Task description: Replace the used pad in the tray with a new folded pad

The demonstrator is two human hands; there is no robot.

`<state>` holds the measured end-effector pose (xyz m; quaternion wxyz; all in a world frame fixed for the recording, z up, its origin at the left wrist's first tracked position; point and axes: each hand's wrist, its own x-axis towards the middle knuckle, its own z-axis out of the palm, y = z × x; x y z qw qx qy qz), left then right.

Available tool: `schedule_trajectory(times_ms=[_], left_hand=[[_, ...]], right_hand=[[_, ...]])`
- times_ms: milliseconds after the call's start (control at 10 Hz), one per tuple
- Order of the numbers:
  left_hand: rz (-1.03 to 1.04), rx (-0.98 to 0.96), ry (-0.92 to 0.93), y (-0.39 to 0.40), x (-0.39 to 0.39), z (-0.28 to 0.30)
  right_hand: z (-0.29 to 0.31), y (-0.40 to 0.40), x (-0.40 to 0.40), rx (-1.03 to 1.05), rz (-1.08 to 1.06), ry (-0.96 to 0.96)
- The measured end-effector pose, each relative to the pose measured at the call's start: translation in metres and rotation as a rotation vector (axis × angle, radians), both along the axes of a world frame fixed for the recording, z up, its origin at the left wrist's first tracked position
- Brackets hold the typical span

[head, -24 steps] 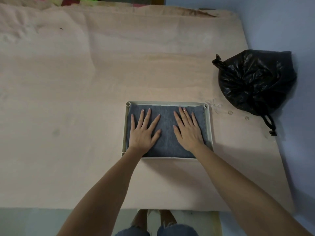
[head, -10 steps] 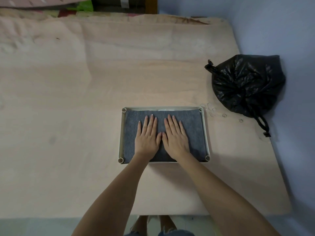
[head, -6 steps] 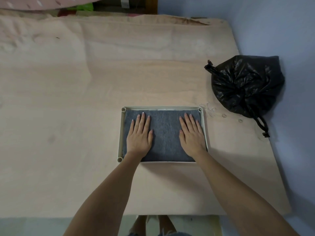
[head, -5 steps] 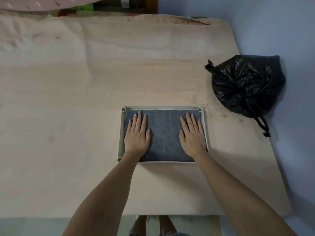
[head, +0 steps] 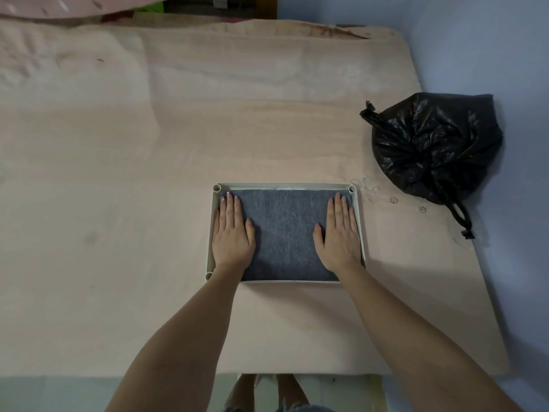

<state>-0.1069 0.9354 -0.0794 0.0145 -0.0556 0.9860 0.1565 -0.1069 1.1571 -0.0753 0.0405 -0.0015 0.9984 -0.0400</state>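
Note:
A grey felt pad (head: 283, 233) lies flat inside a shallow cream tray (head: 285, 185) on the beige covered surface. My left hand (head: 233, 233) presses flat on the pad's left edge, fingers straight and together. My right hand (head: 338, 234) presses flat on the pad's right edge in the same way. The pad fills nearly the whole tray, and a thin pale strip shows along its far side.
A tied black plastic bag (head: 433, 147) sits at the right edge of the surface by the blue wall. Small rings (head: 393, 200) lie between the bag and the tray. The surface's front edge runs below my forearms.
My hands slid apart from the middle of the pad to its left and right edges, staying flat on it. The tray and bag stayed put.

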Motion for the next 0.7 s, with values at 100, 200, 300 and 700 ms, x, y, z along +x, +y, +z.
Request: schedule_trajectory(times_ms=[100, 200, 300, 700], left_hand=[[-0.004, -0.001, -0.001, 0.0, 0.0, 0.0], [-0.004, -0.011, -0.011, 0.001, -0.001, 0.0], [-0.016, -0.036, -0.024, 0.0, -0.001, 0.0], [-0.096, -0.067, -0.152, 0.01, -0.016, 0.06]], right_hand=[[-0.002, 0.001, -0.001, 0.003, 0.006, -0.007], [-0.003, 0.001, -0.003, 0.012, 0.008, -0.032], [-0.001, 0.0, -0.004, 0.027, 0.008, -0.064], [0.058, -0.023, -0.016, 0.126, 0.045, -0.133]])
